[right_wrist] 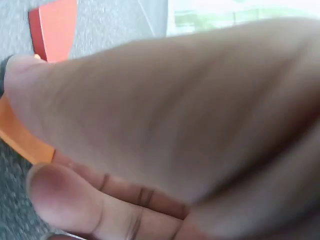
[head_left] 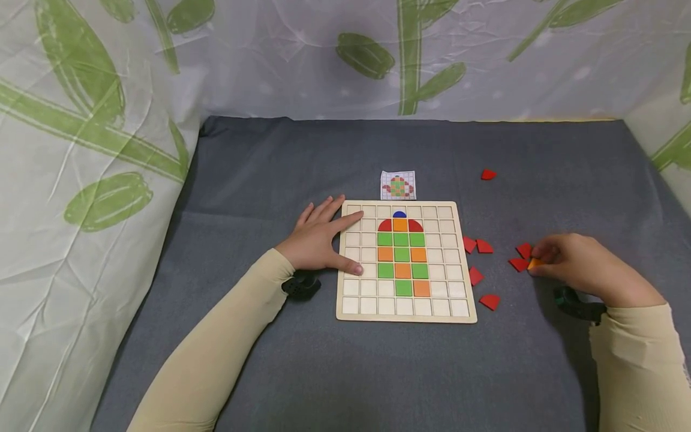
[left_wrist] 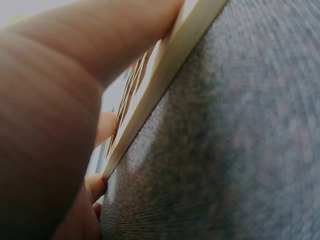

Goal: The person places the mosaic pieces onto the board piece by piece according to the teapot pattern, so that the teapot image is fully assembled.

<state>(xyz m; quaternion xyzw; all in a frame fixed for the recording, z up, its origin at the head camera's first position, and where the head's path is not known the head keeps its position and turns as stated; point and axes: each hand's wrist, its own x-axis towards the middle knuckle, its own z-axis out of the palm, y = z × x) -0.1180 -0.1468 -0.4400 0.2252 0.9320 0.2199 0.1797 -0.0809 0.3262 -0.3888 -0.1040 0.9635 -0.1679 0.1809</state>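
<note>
A wooden grid board (head_left: 358, 307) lies flat on the cloth, with green, orange, red and blue pieces set in its middle columns. My left hand (head_left: 315, 239) rests at its left edge, fingers spread, thumb and a finger over the frame. In the left wrist view, that hand touches the board's rim (left_wrist: 165, 70). Off to the right, my right hand (head_left: 585, 264) pinches an orange piece (right_wrist: 25, 132) between thumb and fingers, low over the cloth. Two red quarter-round pieces (head_left: 519, 264) lie beside its fingertips. The orange piece's full shape is hidden by the fingers.
More red pieces (head_left: 489, 302) lie loose along the board's right side, and one red piece (head_left: 488, 174) sits farther back. A small printed pattern card (head_left: 398, 185) lies behind the board. Dark grey cloth (head_left: 302, 162) covers the table, with leaf-print curtains (head_left: 302, 66) around it.
</note>
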